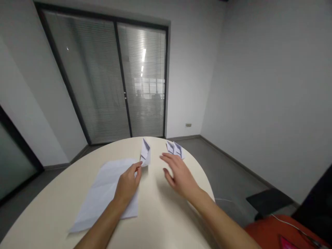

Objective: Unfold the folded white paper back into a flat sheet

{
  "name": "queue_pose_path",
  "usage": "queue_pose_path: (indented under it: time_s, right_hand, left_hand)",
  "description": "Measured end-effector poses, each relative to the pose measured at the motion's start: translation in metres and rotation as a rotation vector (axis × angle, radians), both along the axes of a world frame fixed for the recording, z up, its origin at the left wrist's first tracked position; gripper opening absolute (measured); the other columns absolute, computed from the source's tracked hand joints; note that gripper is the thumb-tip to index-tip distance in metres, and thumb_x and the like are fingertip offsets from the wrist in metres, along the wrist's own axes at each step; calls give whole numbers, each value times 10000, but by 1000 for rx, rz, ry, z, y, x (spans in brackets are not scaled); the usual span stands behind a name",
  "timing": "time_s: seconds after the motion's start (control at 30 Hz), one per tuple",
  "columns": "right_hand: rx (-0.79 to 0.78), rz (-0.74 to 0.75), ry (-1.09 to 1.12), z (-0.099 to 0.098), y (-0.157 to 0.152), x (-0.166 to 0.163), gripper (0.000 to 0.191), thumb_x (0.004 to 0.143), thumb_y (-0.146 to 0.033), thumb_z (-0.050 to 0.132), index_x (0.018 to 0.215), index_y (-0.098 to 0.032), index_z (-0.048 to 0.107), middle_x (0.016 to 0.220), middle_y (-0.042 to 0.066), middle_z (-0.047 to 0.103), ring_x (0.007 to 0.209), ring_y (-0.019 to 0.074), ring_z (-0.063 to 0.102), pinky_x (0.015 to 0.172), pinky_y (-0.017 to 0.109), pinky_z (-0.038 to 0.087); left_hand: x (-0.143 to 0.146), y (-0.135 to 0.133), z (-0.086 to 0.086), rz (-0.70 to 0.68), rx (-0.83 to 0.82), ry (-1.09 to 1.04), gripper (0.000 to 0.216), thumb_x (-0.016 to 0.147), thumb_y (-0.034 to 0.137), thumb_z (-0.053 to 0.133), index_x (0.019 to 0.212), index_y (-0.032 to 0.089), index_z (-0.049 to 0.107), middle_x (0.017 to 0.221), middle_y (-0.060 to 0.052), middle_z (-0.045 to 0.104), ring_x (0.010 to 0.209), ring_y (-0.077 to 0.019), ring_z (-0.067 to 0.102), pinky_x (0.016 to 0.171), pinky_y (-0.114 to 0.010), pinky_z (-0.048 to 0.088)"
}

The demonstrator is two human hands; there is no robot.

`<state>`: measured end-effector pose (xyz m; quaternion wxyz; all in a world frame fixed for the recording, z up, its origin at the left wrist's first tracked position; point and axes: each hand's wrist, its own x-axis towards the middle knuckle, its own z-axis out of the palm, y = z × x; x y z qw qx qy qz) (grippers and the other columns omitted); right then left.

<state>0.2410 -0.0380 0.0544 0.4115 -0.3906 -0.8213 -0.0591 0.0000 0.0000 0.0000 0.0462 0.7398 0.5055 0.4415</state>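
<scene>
My left hand (129,181) pinches the lower edge of a small folded piece of white paper (145,153), which is raised and tilted over the table. Under my left forearm lies a larger creased sheet of white paper (106,188), partly hidden by the hand and arm. My right hand (176,172) is held open above the table, thumb apart from the fingers, with nothing in it. Just beyond its fingers are folded paper pieces (177,149) near the table's far right edge, their near part covered by the hand.
The round cream table (151,221) fills the foreground. Behind it stand glass panels with blinds (145,103) and grey walls. At lower right are an orange seat (269,231) with a white cable on it and a dark flat panel (268,200).
</scene>
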Motion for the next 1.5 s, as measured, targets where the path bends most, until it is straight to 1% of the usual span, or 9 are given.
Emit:
queue_pose_path:
  time_s: [0.1, 0.3, 0.4, 0.53, 0.73, 0.93, 1.13, 1.27, 1.5]
  right_hand:
    - [34, 74, -230, 11, 25, -61, 576, 888, -98, 559, 1449, -179, 456, 1527, 135, 455, 1411, 291, 370, 1126, 474, 376]
    - [-12, 97, -268, -36, 67, -108, 156, 954, -247, 604, 1081, -188, 673, 1107, 96, 708, 1206, 259, 540, 1015, 407, 429]
    - [-42, 68, -271, -59, 69, -110, 164, 993, -239, 543, 978, -159, 686, 972, 88, 717, 986, 219, 603, 866, 332, 470]
    - [-69, 60, -232, -70, 63, -99, 134, 985, -256, 578, 966, -178, 685, 959, 68, 724, 949, 202, 605, 841, 307, 452]
    - [-138, 54, -127, -73, 55, -95, 39, 911, -235, 678, 913, -196, 680, 935, 46, 723, 931, 205, 603, 826, 297, 442]
    - [-421, 111, 214, -79, 52, -105, 103, 910, -296, 695, 982, -234, 732, 925, 7, 743, 798, 154, 634, 749, 249, 456]
    - [-566, 202, 337, -80, 54, -107, 124, 919, -289, 675, 980, -222, 760, 899, 9, 754, 798, 152, 648, 742, 243, 465]
    - [-562, 217, 356, -78, 52, -109, 116, 929, -258, 657, 992, -227, 749, 925, 13, 755, 827, 153, 657, 777, 249, 469]
    - [-551, 239, 423, -77, 54, -112, 122, 944, -251, 632, 989, -209, 737, 915, 20, 749, 813, 155, 655, 774, 254, 474]
  left_hand:
    - [-16, -11, -9, 33, 68, 88, 328, 970, 346, 405, 1145, 204, 642, 1199, -87, 738, 1088, -232, 705, 968, -342, 533]
    - [-43, -10, -11, 166, 14, 193, 368, 953, 400, 387, 1151, 227, 645, 1186, -79, 744, 1026, -255, 722, 894, -345, 566]
    - [-47, -9, -13, 150, -20, 179, 374, 941, 429, 397, 1123, 233, 658, 1218, -75, 734, 1045, -269, 719, 912, -370, 569]
    - [-40, -8, -20, 43, -51, 86, 364, 931, 484, 448, 1089, 253, 681, 1240, -67, 723, 1076, -258, 708, 954, -367, 564]
    - [-33, -8, -28, -31, -163, -94, 473, 883, 553, 536, 1172, 206, 675, 1232, -97, 724, 1042, -260, 719, 938, -379, 581]
    - [-45, -4, -24, -84, -211, -120, 414, 872, 572, 542, 1046, 244, 723, 1136, -72, 763, 1049, -260, 714, 944, -356, 568]
    - [-43, -2, -23, -49, -244, -179, 382, 831, 558, 575, 958, 227, 719, 1036, -73, 783, 960, -257, 739, 904, -355, 578]
    - [-37, -4, -20, 1, -285, -262, 362, 788, 564, 593, 866, 225, 692, 916, -69, 788, 826, -259, 752, 812, -363, 599]
    - [-38, -5, -19, -12, -309, -292, 283, 806, 457, 571, 897, 211, 677, 942, -72, 773, 857, -250, 735, 833, -358, 570]
